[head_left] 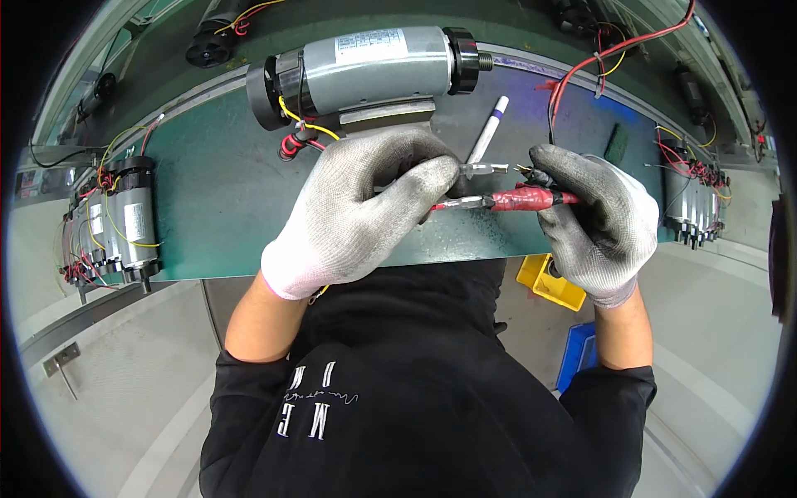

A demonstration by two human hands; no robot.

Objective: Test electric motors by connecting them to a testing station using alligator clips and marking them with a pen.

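Note:
A grey cylindrical electric motor (374, 73) with black end caps lies across the green bench. In front of it, my gloved left hand (357, 212) is closed, pinching a wire terminal (483, 168) in a clear sleeve between thumb and forefinger. My gloved right hand (599, 216) is closed around a black lead end (538, 176) with bare metal at its tip, a small gap from that terminal. A red-taped lead end (523, 199) also sticks out of my right hand. It meets a second sleeved terminal (469, 202) on a red wire below my left fingertips.
A white marker pen (490, 126) lies behind my hands. Red and black cable (594, 60) hangs in from the upper right. More motors stand at the left (133, 216) and right (691, 199). Below the bench are yellow (544, 282) and blue (573, 357) bins.

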